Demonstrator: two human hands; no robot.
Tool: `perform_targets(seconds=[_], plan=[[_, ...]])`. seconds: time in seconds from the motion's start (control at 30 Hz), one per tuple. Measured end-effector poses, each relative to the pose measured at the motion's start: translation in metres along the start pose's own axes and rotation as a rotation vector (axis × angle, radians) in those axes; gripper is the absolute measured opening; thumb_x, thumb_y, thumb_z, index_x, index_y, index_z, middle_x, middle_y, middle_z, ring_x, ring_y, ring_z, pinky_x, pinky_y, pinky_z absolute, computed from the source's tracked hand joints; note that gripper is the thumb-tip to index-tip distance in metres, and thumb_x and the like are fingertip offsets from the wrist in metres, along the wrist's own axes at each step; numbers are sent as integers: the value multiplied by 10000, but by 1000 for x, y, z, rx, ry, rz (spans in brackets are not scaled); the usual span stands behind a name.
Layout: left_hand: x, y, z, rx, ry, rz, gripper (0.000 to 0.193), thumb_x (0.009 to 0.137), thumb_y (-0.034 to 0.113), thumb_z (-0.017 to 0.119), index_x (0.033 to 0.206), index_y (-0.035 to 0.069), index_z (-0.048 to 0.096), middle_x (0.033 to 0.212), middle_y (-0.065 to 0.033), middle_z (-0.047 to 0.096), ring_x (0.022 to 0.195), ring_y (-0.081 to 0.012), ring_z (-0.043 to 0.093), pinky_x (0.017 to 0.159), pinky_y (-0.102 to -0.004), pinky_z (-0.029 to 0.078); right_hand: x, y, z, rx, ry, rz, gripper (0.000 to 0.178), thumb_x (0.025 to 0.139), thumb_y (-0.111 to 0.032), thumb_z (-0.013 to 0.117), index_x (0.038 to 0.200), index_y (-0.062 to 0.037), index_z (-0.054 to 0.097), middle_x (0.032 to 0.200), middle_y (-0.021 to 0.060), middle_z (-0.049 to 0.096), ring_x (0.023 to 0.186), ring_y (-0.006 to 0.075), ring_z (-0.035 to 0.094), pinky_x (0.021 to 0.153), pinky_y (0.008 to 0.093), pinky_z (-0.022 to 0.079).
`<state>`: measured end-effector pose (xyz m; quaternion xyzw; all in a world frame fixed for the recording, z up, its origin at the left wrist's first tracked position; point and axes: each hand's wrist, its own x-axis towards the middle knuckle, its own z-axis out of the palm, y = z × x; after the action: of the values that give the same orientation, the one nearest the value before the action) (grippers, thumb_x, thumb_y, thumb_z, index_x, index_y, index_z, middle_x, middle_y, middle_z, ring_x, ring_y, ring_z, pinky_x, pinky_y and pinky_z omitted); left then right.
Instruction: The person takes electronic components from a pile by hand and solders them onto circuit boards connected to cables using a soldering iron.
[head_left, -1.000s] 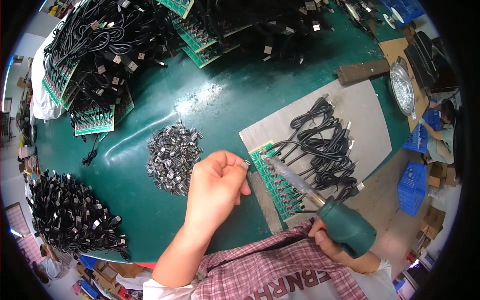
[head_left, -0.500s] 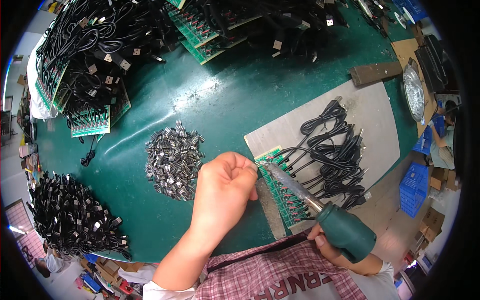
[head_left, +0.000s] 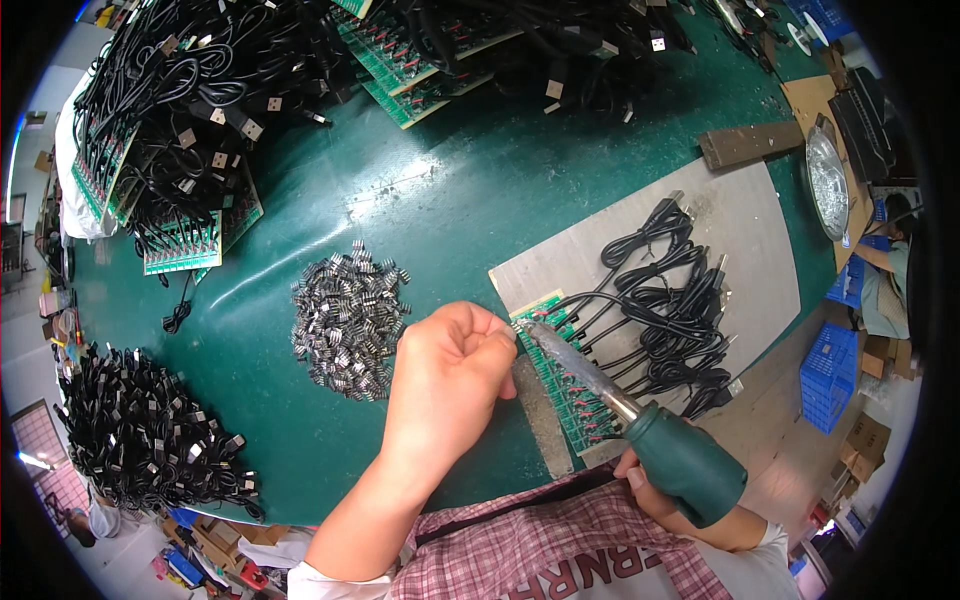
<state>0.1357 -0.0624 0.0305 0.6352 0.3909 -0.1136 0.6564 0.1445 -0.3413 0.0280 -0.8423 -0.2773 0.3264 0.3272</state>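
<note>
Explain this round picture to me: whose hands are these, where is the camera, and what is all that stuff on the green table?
The camera sits on a person's head and looks down, so the view bends at its rim. The left hand is closed in a fist beside a green circuit board; what it pinches is hidden. The right hand grips the green handle of a soldering iron, its metal tip resting at the board's upper end. Black cables run from the board across a grey mat. On the green table lie a pile of small metal parts, a heap of black cables, and more boards with cables farther back.
</note>
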Motion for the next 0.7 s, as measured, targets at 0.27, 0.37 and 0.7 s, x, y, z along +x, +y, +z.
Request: perform_targets(seconds=[0.27, 0.37, 0.7], plan=[[1, -4, 1, -25, 17, 18, 129, 884, 84, 575, 791, -4, 595, 537, -21, 561, 399, -43, 411, 374, -202, 299, -4, -6, -1, -72, -48, 4, 417, 595, -246, 786, 993, -172, 688, 895, 32, 609, 711, 194, 616, 582, 335, 490], [0, -3, 2, -36, 10, 23, 131, 882, 90, 577, 792, -4, 595, 539, -18, 561, 400, -42, 409, 375, -202, 297, 6, -20, -9, 22, -49, 49, 211, 731, -199, 692, 910, -94, 660, 819, 52, 610, 698, 172, 594, 606, 307, 473], [0, -1, -1, 15, 3, 9, 149, 867, 76, 558, 784, -40, 601, 580, -38, 593, 526, -83, 557, 503, -244, 428, 8, -17, -1, 138, 81, -68, 116, 845, -136, 622, 866, -21, 622, 743, 65, 632, 666, 171, 602, 634, 283, 471]])
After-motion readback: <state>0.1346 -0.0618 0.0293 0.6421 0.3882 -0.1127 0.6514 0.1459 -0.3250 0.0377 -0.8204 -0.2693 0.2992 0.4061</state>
